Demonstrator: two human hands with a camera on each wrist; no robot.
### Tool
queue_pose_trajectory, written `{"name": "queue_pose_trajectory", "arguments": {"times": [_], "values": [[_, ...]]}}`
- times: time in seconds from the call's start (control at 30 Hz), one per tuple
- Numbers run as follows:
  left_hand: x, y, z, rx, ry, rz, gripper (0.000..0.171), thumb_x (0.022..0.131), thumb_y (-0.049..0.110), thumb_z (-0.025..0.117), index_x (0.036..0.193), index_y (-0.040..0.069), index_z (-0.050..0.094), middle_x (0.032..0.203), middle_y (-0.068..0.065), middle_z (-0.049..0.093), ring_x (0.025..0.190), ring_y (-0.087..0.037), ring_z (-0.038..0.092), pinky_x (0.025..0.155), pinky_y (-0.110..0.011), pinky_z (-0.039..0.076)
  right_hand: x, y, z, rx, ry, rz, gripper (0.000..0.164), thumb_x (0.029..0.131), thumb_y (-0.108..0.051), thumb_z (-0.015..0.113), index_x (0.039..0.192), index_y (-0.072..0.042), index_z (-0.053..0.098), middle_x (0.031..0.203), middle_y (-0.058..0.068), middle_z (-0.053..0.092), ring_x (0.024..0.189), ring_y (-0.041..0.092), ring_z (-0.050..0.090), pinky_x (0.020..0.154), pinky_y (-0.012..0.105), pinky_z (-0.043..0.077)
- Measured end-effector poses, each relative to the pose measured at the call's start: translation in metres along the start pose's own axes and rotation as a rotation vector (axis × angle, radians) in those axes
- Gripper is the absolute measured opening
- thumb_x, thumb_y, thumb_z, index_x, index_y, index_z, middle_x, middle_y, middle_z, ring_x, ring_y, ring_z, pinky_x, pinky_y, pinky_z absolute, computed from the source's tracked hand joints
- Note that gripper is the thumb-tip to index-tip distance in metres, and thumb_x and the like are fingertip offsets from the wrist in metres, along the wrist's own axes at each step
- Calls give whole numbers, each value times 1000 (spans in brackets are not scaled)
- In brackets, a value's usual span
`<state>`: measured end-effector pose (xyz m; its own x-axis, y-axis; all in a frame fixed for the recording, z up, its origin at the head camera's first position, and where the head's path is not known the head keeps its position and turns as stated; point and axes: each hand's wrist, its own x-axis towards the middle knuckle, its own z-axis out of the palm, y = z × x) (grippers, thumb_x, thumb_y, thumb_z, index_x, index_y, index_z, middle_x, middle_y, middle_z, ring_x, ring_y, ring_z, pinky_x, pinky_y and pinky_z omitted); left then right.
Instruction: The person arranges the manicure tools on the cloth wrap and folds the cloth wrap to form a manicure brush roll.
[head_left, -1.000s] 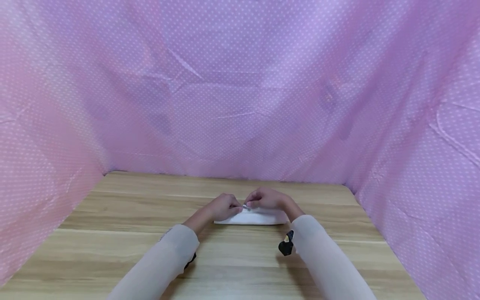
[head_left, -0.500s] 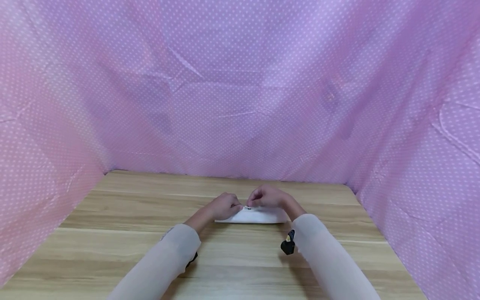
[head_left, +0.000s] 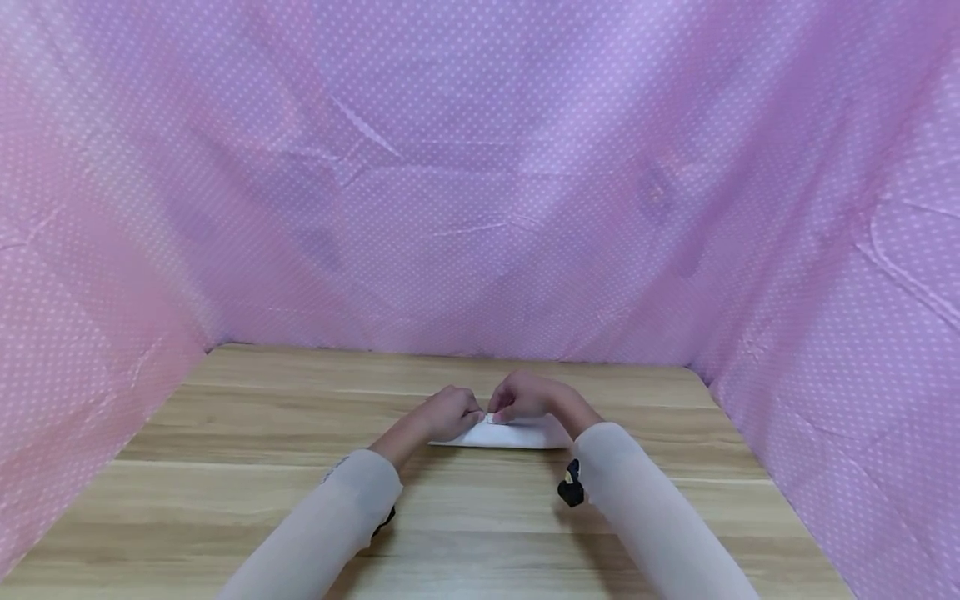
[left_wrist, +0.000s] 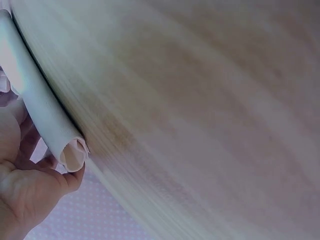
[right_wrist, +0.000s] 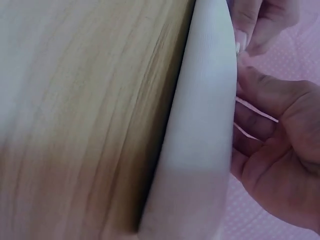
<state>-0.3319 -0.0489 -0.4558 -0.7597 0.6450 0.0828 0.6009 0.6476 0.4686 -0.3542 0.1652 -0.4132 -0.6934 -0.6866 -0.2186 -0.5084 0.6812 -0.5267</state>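
Note:
A white roll (head_left: 517, 435), like a soft tube, lies crosswise on the table in the head view. Its open, layered end (left_wrist: 73, 154) shows in the left wrist view. My left hand (head_left: 452, 413) grips the roll at its left part, thumb along the upper edge. From the right, my right hand (head_left: 525, 395) pinches a small white tab (head_left: 491, 418) at the middle of that edge, thumb and forefinger together. The fingertips of both hands nearly meet there. In the right wrist view, the right hand's other fingers (right_wrist: 250, 122) reach behind the roll (right_wrist: 195, 115).
A wood-grain table (head_left: 480, 525) spreads around the roll. Pink cloth with white dots (head_left: 465, 192) hangs behind the table and along both sides. A black wrist strap piece (head_left: 572, 487) hangs under the right sleeve (head_left: 645, 500).
My right fingertips rose slightly right, then came back down and left, now pinching the white tab. A small dark spot at the roll's upper edge is now hidden. The left hand stays put.

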Motion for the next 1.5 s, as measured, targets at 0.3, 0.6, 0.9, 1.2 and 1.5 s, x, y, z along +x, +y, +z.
{"name": "queue_pose_trajectory", "arguments": {"times": [0.3, 0.6, 0.9, 1.2, 1.5], "values": [[1, -1, 3, 42, 17, 20, 21, 103, 15, 61, 107, 3, 77, 106, -10, 72, 103, -27, 69, 94, -41, 54, 1, -8, 5, -51, -31, 26, 11, 98, -12, 70, 105, -8, 76, 92, -3, 72, 82, 8, 62, 79, 27, 52], [1, -5, 5, 81, 24, 72, 21, 103, 15, 61, 112, 4, 76, 107, -8, 72, 104, -26, 68, 95, -43, 53, -1, -8, 10, -45, -18, 29, 10, 99, -13, 69, 106, -8, 74, 94, -3, 72, 87, 8, 64, 83, 30, 54], [0, -6, 4, 25, 12, 62, 20, 102, 14, 63, 113, 4, 76, 109, -8, 72, 106, -26, 68, 96, -42, 52, -1, -13, 13, -121, -17, 42, 13, 101, -15, 66, 108, -7, 72, 95, -3, 69, 84, 9, 60, 79, 29, 52], [0, -12, 5, 32, 11, 71, 22, 103, 17, 61, 114, 5, 76, 111, -7, 72, 107, -23, 67, 96, -40, 52, -4, -1, 18, -52, 38, -34, 14, 101, -14, 66, 109, -6, 74, 95, -3, 71, 85, 6, 62, 80, 27, 52], [-3, -9, 3, -50, -14, 31, 24, 104, 19, 60, 115, 4, 75, 109, -5, 71, 102, -21, 67, 92, -36, 54, -9, 19, 16, 139, 78, -48, 17, 101, -14, 65, 115, -8, 73, 106, -3, 72, 97, 10, 63, 89, 31, 51]]}}
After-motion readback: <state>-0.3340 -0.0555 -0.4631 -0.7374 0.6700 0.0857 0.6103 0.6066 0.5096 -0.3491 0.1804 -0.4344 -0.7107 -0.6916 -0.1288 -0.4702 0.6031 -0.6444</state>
